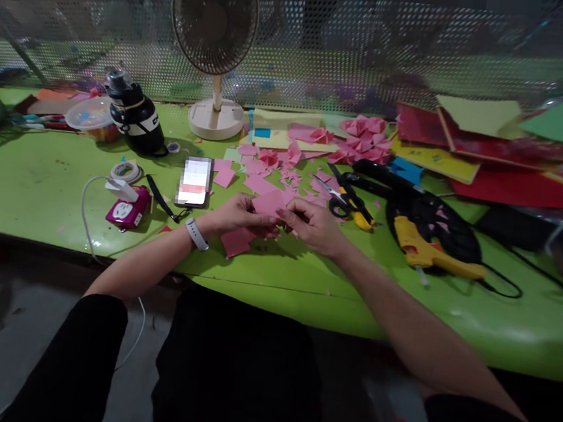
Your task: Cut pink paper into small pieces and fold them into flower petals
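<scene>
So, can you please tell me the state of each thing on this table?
pink paper: held by left hand and right hand
scissors: lying flat, unheld
glue gun: lying on its side
phone: screen lit
fan: upright
bottle: tilted

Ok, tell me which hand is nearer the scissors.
Right. The right hand sits just left of the scissors, not touching them; the left hand is farther left, across the pink paper that both hands pinch.
</scene>
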`<state>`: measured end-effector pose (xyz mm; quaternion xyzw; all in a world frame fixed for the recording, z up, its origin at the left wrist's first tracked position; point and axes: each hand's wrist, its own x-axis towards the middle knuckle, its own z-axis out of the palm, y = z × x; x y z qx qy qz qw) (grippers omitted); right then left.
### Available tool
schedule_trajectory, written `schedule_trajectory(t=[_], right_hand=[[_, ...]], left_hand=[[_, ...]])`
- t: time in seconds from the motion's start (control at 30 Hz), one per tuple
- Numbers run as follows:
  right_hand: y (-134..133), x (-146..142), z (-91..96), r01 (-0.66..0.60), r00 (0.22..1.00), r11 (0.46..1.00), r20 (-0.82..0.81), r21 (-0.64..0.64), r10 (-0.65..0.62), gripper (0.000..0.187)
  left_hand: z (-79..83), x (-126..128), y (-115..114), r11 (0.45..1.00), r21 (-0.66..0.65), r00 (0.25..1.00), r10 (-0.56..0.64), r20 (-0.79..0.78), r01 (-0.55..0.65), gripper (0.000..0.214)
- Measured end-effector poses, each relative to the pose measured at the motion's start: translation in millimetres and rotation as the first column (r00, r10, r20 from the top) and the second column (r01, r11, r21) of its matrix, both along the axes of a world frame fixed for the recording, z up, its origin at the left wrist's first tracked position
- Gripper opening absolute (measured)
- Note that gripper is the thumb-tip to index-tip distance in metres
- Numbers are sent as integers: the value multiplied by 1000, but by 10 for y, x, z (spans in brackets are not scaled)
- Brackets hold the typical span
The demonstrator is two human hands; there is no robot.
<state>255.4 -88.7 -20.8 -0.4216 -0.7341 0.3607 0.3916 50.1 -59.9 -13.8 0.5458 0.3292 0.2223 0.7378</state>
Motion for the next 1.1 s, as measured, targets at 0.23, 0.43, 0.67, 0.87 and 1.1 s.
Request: schedule_trajectory(t=[0.23,0.43,0.67,0.87,1.1], right_hand=[[66,172,41,40,999,998,-31,-44,-41,45],[177,414,86,-28,999,986,36,-163,34,48],[117,323,134,-221,927,938,243,-267,287,49],[197,638,205,292,836,956,491,-23,-244,35],[368,897,44,544,330,825,866,150,-375,30]], left_hand=[[-47,-25,36,999,41,998,-21,55,19,34],[18,-123,149,995,94,999,29,20,-31,40],[-11,-84,114,972,215,992,-76,-98,95,33],[-24,-75,139,987,151,999,48,10,-49,31],[-70,-65,190,963,-24,953,270,141,-269,30]])
